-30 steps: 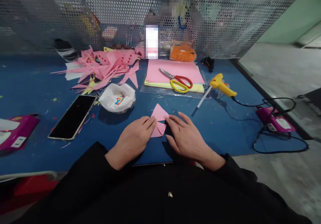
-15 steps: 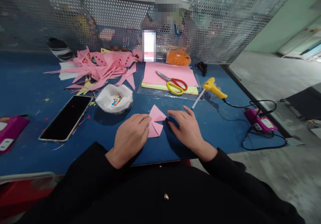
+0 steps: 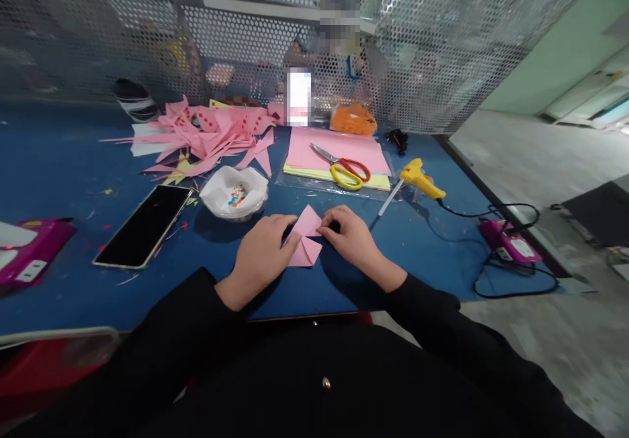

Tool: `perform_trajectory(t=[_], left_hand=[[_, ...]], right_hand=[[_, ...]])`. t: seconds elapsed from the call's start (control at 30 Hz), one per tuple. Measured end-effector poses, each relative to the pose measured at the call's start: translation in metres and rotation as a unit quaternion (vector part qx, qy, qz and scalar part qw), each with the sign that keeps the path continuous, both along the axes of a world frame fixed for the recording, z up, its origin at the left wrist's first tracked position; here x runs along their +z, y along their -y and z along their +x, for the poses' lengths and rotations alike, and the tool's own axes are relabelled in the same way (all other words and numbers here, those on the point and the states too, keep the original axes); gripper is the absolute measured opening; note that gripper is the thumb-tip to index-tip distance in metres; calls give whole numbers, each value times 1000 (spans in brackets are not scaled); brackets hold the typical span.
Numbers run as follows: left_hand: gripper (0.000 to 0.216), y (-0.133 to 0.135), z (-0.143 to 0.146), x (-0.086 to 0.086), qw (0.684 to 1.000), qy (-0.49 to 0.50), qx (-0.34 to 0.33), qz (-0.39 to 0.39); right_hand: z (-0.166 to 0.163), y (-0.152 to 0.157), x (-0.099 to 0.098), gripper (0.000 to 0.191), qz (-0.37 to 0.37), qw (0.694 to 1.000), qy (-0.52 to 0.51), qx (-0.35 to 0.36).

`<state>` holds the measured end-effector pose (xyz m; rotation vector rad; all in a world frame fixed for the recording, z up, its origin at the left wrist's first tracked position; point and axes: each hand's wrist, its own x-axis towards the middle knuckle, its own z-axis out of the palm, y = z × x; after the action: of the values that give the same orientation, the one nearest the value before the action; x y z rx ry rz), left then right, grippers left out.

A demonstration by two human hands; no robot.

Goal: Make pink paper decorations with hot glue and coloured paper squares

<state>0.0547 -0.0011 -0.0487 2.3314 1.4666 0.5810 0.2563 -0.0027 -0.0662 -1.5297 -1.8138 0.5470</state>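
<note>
A piece of folded pink paper (image 3: 309, 220) lies on the blue table in front of me, with a notch between two flaps on its right side. My left hand (image 3: 265, 249) holds its left edge, thumb on top and fingers curled at the far side. At the right-hand corner of the upper flap, my right hand (image 3: 348, 236) pinches the paper between thumb and fingertips. Beyond my left hand stands a white paper-lined bowl (image 3: 211, 196) with small coloured paper bits inside.
Scissors (image 3: 351, 175) lie on a pack of coloured paper (image 3: 314, 146). A yellow glue gun (image 3: 417, 179) with its cord is at the right. Pink paper scraps (image 3: 211, 133) heap at the back left, near a dark-screened phone (image 3: 145, 227). A perforated metal screen (image 3: 236, 45) stands behind.
My right hand has moved left and closed on the corner of the folded paper's upper flap. My left thumb has come onto the paper. The whole view has shifted slightly.
</note>
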Motion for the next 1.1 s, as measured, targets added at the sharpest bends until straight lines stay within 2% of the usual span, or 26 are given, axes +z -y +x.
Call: perform_trajectory(t=[0.1, 0.17, 0.27, 0.4, 0.47, 0.53, 0.6, 0.67, 0.77, 0.83, 0.9, 0.97, 1.03, 1.1], left_hand=[[49, -9, 5, 0, 991, 102, 37, -82], [55, -13, 9, 0, 969, 191, 55, -147], [47, -17, 17, 1, 938, 271, 52, -207], [34, -18, 20, 9, 933, 286, 20, -218], [31, -21, 18, 16, 949, 243, -13, -199], [31, -24, 15, 24, 974, 156, -57, -156], [32, -26, 13, 31, 988, 62, -105, -96], [31, -28, 15, 39, 987, -15, -148, -62], [24, -31, 20, 50, 978, -79, -182, -67], [23, -35, 25, 57, 973, -104, -195, -66], [20, -39, 27, 62, 972, -114, -201, -44], [22, -40, 27, 62, 977, -97, -188, 30], [20, -37, 22, 56, 978, -66, -169, 105], [19, -29, 14, 44, 977, -41, -168, 125]], right_hand=[[2, 4, 1, 8, 22, 997, -67, -21], [2, 8, 3, 8, 32, 994, -100, -30], [0, 12, 4, 9, 31, 990, -133, -36], [2, 21, 6, 17, 4, 983, -178, -54], [7, 25, 12, 29, 33, 987, -139, -75], [13, 27, 21, 44, 95, 991, -54, -76], [19, 25, 31, 56, 143, 989, 33, -26], [22, 20, 39, 56, 148, 984, 88, 44], [24, 13, 44, 39, 96, 983, 112, 108], [24, 12, 42, 27, 29, 989, 95, 110], [23, 13, 37, 21, -50, 994, 56, 80], [23, 17, 29, 21, -108, 994, 11, 32], [21, 22, 20, 23, -132, 991, -17, -7], [19, 28, 13, 24, -131, 991, -11, -37]])
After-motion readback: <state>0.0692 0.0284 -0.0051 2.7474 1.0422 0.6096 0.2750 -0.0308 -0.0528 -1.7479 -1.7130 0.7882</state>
